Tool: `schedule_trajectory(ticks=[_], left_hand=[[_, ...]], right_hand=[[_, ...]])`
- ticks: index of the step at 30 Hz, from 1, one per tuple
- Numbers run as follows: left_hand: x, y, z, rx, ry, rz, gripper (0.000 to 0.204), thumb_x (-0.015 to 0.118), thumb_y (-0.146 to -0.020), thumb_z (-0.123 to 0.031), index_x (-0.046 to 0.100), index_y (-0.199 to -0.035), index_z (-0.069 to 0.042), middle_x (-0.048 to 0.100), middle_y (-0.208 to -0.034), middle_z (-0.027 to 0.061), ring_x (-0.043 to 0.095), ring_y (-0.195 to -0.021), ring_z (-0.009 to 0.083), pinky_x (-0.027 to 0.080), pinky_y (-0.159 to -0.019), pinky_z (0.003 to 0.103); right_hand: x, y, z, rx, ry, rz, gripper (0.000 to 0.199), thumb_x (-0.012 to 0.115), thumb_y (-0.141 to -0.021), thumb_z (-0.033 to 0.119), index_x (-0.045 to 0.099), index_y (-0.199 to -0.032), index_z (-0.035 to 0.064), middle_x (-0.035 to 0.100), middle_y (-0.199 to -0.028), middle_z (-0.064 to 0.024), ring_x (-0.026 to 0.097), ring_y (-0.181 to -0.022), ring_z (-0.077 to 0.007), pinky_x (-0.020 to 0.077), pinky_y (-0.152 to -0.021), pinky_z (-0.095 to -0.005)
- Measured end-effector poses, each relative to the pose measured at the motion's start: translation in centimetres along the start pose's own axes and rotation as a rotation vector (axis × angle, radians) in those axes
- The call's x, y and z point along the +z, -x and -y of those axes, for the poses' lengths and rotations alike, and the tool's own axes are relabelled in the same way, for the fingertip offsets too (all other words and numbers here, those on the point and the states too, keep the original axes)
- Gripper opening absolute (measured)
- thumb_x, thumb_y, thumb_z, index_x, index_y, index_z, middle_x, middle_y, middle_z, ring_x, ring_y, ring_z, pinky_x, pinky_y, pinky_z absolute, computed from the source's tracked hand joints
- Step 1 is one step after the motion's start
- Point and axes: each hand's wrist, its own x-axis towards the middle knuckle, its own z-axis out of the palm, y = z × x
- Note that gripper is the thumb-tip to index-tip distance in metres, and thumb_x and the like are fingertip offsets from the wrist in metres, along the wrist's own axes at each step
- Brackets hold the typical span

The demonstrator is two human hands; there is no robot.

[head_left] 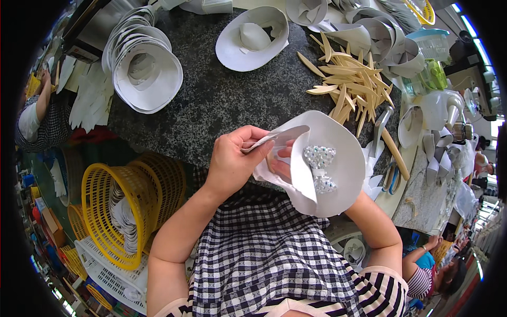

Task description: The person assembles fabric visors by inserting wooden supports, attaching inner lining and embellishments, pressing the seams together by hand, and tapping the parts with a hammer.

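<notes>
Both my hands hold a white piece (343,153) with a wide rounded brim, a looped band and a sparkling beaded bow (319,158). My left hand (237,158) pinches the band's edge between thumb and fingers. My right hand (280,166) supports the piece from the far side; its fingers show through the opening, and the rest is hidden behind the brim. The piece is tilted above the near edge of the dark speckled table (206,90). Straight ahead on the table lies a similar white oval piece (229,47).
Stacked white brimmed pieces (148,79) stand at far left. Curved beige strips (354,79) are heaped right of centre, near a wooden-handled tool (396,153) and blue-handled scissors (391,178). Yellow baskets (92,211) stand at lower left. Other people work at both sides.
</notes>
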Motion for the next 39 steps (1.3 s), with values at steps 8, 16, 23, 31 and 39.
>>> schedule_trajectory(ticks=[8,16,23,31,39], left_hand=[[0.0,-0.3,-0.9,0.018,0.048,0.07,0.023,0.068,-0.094,-0.003,0.067,-0.116,0.004,0.076,-0.103,0.01,0.069,-0.094,0.0095,0.055,-0.082,0.025],[-0.1,-0.6,-1.4,-0.083,0.159,0.081,0.025,0.067,-0.097,-0.009,0.067,-0.117,0.006,0.075,-0.101,0.0101,0.068,-0.089,0.0095,0.054,-0.077,0.024],[0.6,-0.7,-1.0,0.044,-0.099,-0.104,0.011,0.07,-0.089,0.0,0.07,-0.1,0.004,0.076,-0.088,0.009,0.07,-0.078,0.0091,0.056,-0.07,0.026],[-3.2,-1.2,-2.3,0.089,0.694,0.462,0.084,0.07,-0.091,-0.053,0.038,-0.148,0.001,0.05,-0.143,0.0116,0.049,-0.131,0.0202,0.04,-0.112,0.039],[-0.9,-1.4,-3.4,0.241,0.811,0.222,0.065,0.072,-0.093,-0.032,0.046,-0.143,0.001,0.054,-0.144,0.0151,0.051,-0.135,0.0263,0.038,-0.117,0.044]], right_hand=[[0.4,1.8,-2.9,-0.054,-0.154,-0.148,0.066,0.076,-0.085,0.008,0.047,-0.144,0.0079,0.057,-0.138,-0.0083,0.057,-0.125,-0.0214,0.0459,-0.109,-0.0369],[-0.5,0.7,-0.6,-0.416,1.03,-0.155,0.043,0.073,-0.08,0.009,0.07,-0.122,0.0195,0.069,-0.118,-0.0028,0.063,-0.114,-0.0252,0.0497,-0.1,-0.0415],[1.0,0.1,1.9,-0.049,-0.027,-0.214,0.042,0.074,-0.082,0.008,0.069,-0.123,0.0151,0.068,-0.12,-0.007,0.065,-0.112,-0.0287,0.0497,-0.1,-0.0434],[-1.7,-1.5,2.6,-0.713,0.176,-0.267,0.027,0.07,-0.09,0.004,0.066,-0.116,-0.0014,0.066,-0.121,-0.0152,0.062,-0.115,-0.0308,0.0478,-0.101,-0.0425],[0.9,-4.1,3.7,0.028,-0.845,-0.111,0.032,0.063,-0.102,0.031,0.067,-0.115,0.0032,0.065,-0.111,-0.0055,0.062,-0.106,-0.0141,0.0566,-0.089,-0.0345]])
